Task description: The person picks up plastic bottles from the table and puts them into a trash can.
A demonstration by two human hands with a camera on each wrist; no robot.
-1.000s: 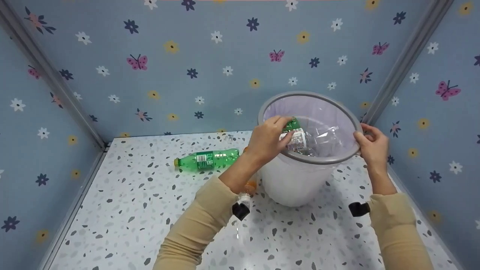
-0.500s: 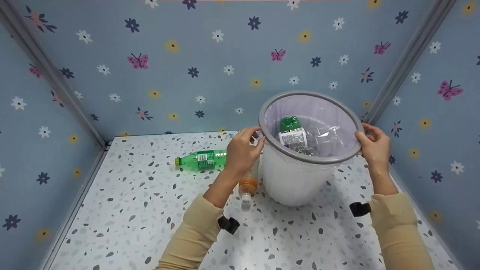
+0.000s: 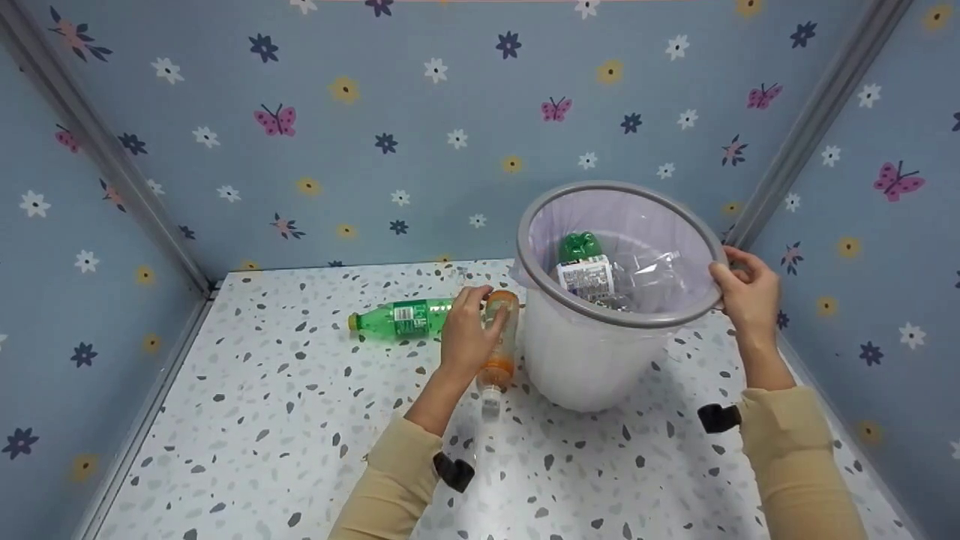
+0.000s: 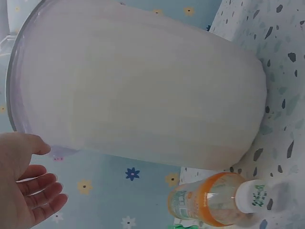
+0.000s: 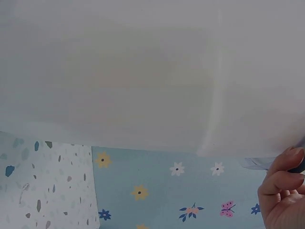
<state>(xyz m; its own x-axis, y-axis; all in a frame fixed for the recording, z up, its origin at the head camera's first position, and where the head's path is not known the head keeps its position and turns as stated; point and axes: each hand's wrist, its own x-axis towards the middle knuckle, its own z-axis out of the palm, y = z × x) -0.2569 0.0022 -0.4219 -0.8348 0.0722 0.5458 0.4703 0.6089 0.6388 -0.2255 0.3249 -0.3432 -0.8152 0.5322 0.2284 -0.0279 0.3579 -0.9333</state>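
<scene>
My left hand hovers over a clear plastic bottle with orange bands and a white cap, which lies beside the bin. In the left wrist view the fingers of this left hand are loosely bent, apart from the bottle. Left of it lies a green soda bottle with a yellow cap, partly hidden by the hand. My right hand pinches the grey rim of a white trash bin. Inside the bag-lined bin are a green-bottomed bottle and clear plastic bottles.
The bin stands on a white speckled surface near the back wall, which has flowers and butterflies. Side walls close in left and right, with grey corner posts. A small clear object lies behind the green bottle.
My left hand let go of the bottle inside the bin, passed the left rim and came down over the orange-banded bottle. The right hand kept its hold on the rim.
</scene>
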